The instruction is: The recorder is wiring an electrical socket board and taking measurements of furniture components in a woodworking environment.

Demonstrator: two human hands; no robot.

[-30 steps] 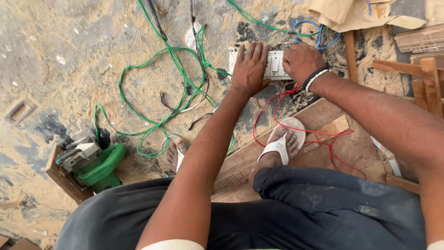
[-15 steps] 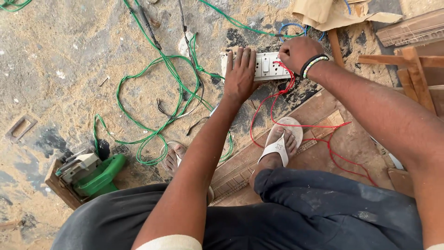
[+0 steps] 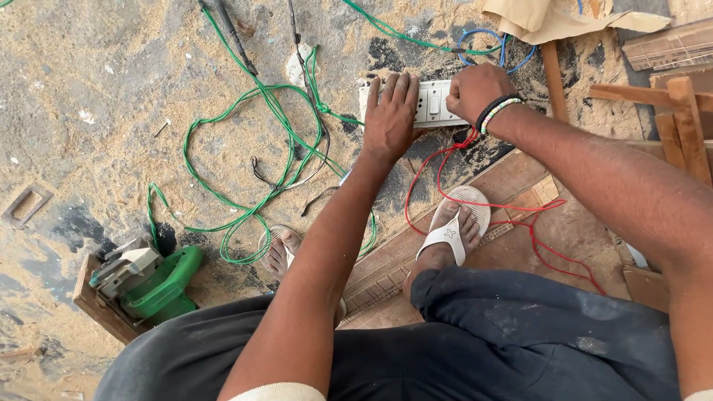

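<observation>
The left hand [image 3: 390, 111] lies flat and open across the white switch box [image 3: 432, 102] on the sawdust floor [image 3: 96, 111], pinning it steady, while the right hand [image 3: 479, 89] curls closed at its right end, perhaps gripping the red wire [image 3: 445, 160] there.

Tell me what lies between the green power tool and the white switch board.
Head view: between the power tool and switch board lie sawdust-strewn ground, looped green cable and the left forearm.
</observation>
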